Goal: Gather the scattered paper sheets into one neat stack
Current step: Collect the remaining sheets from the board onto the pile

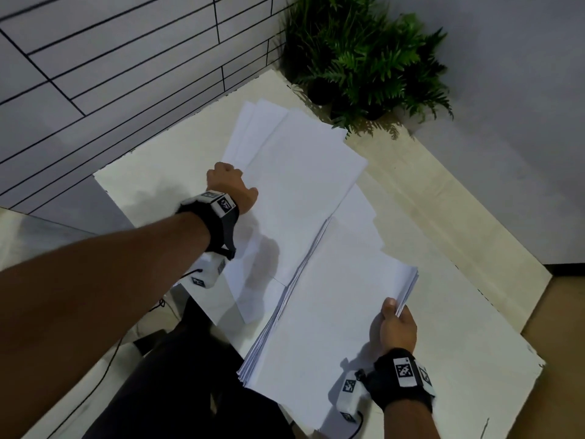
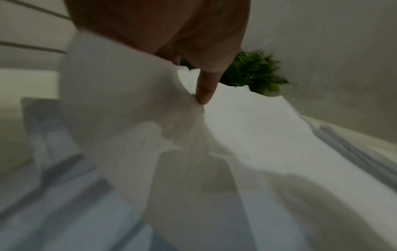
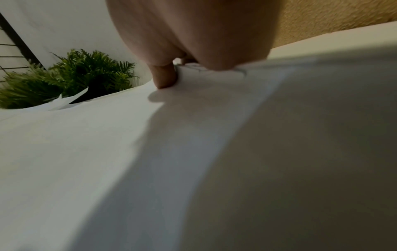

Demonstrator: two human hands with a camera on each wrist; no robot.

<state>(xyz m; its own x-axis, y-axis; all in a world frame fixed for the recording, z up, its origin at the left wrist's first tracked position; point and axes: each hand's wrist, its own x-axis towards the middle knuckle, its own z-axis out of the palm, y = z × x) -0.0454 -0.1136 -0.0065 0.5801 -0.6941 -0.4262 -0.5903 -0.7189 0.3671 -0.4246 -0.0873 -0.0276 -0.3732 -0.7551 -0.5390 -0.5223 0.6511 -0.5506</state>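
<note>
I see the stack lying nearest me on the table, right hand at its right edge. Behind it and to the left lie loose sheets — overlapping, left hand at their left edge. The potted plant stands behind them in the far corner.

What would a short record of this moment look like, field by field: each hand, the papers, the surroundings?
left hand: grips the edge of the loose sheets
right hand: pinches a corner of the thick stack
papers: loose sheets fanned, partly overlapped by the stack; not yet one pile
surface: pale table
background: green plant in the corner
</note>
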